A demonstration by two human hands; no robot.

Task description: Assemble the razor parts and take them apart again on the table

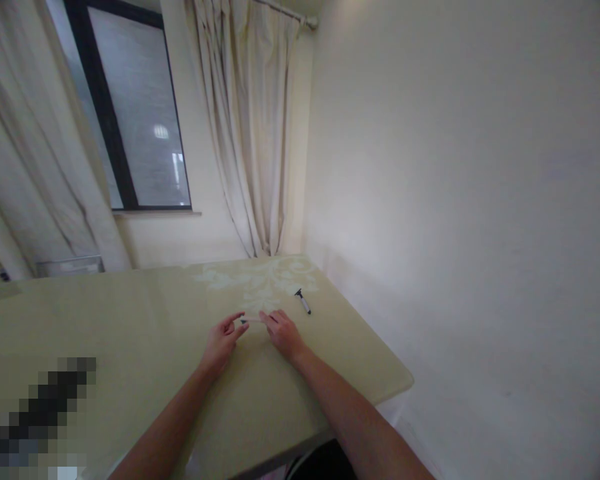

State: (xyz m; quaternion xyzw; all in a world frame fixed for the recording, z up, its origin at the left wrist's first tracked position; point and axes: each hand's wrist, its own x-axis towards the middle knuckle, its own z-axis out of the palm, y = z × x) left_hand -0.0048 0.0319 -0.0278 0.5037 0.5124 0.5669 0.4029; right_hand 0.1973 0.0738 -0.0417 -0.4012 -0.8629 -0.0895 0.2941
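Head view: left hand (223, 341) and right hand (285, 335) pinch a pale stick (253, 321) between them.

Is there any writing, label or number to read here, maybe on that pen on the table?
No readable text anywhere.
The pen on the table: any print is too small to read.
The thin pale item pinched between left hand and right hand: too small and blurred.
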